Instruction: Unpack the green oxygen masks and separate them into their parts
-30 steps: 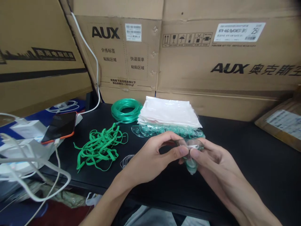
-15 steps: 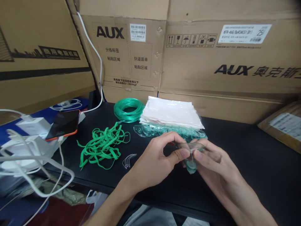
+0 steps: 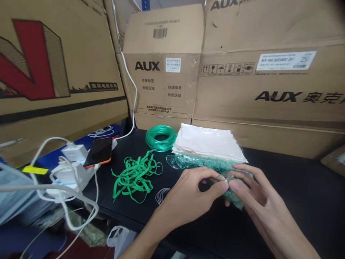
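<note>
Between my two hands is a clear green plastic mask [image 3: 235,199], tilted and partly covered by fingers. My left hand [image 3: 195,189] is closed in a pinch on its upper edge, thumb in front. From the other side my right hand [image 3: 258,190] grips it, with the thumb close to the left thumb. Just behind lies a row of similar clear green masks [image 3: 185,162], nested together. Left of the hands are thin pale wire strips [image 3: 161,195] and a tangled heap of green elastic straps [image 3: 133,180].
A coil of green tubing [image 3: 149,140] lies beside a stack of white sheets [image 3: 207,142]. Large cardboard boxes [image 3: 229,104] stand behind the black table [image 3: 291,201]. A phone [image 3: 99,151], white chargers [image 3: 75,153] and looping cables fill the left side.
The camera view has turned up and left, so the scene sits lower and further right. Both hands still hold the mask, which is now turned and more covered by fingers.
</note>
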